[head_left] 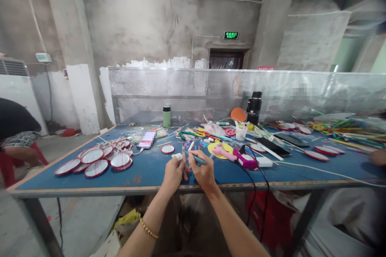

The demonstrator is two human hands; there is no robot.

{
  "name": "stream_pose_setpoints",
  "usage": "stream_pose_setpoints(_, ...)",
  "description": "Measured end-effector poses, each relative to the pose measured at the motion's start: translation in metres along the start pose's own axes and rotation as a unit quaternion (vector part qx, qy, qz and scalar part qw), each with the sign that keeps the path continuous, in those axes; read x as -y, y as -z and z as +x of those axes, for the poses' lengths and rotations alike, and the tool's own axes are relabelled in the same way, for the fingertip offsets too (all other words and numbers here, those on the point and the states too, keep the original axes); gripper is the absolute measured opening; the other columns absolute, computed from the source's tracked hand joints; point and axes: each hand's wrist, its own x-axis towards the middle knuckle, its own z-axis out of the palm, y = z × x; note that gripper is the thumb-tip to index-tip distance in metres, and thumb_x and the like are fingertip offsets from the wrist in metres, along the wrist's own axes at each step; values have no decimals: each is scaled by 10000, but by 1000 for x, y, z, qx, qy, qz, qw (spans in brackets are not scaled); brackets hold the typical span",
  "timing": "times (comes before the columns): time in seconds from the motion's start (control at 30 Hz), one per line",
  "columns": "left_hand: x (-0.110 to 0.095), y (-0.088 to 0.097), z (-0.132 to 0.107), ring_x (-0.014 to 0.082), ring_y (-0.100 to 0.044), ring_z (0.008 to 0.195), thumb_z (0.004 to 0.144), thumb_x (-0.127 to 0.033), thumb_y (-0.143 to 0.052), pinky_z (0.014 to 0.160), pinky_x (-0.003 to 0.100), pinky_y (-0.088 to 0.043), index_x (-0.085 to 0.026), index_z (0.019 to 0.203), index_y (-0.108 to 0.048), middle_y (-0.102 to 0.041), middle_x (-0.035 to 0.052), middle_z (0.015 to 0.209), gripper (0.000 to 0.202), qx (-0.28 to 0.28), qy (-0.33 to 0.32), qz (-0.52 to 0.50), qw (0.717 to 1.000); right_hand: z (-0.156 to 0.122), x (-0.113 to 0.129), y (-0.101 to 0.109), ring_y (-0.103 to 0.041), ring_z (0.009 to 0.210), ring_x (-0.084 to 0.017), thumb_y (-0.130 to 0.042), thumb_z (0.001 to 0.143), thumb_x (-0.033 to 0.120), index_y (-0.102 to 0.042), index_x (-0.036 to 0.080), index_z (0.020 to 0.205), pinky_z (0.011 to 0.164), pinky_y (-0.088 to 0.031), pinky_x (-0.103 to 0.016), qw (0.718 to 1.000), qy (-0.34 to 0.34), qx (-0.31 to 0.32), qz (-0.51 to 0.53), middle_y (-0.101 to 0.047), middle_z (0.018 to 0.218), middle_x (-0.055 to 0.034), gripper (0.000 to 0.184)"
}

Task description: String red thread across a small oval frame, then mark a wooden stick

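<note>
My left hand (pixel 174 174) is closed in a pinch near the table's front edge. A small white piece (pixel 177 156) shows at its fingertips, perhaps a finger cover. What the pinch holds is too small to make out. Close beside it, my right hand (pixel 204 170) grips a teal marker (pixel 199 160), its tip pointing left toward the left fingers. Just beyond the hands lies a round red-rimmed disc (pixel 167 149). Right of them, a pink and purple glue gun (pixel 245 158) rests by a yellow disc (pixel 222 150).
Red-rimmed discs (pixel 93 155) pile up at left beside a lit phone (pixel 147 139). Behind stand a green bottle (pixel 167 116) and a black flask (pixel 255 108). Coloured sticks, dark phones (pixel 269 146) and a white cable (pixel 325 173) spread rightward. A seated person (pixel 18 124) is at left.
</note>
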Motion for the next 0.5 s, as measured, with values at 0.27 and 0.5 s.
stream_pose_setpoints(0.27,1,0,1,122,-596,358,900,-358,-536,402,198,-404,-208,801,-556,-703,-20,577,181,3,-1,0,1000,2,1,0,-628,574,-131,-560,935,258,-707,191,869,604,-536,-241,1000,5,-8,-9,-697,712,-16,175)
stream_pose_setpoints(0.5,0,1,0,134,-610,375,885,-362,-582,431,203,-413,-213,748,-572,-648,-41,491,203,-5,2,2,1000,2,4,-1,-679,661,-144,-571,924,252,-715,190,869,667,-555,-238,1000,23,10,-6,-732,759,-25,166)
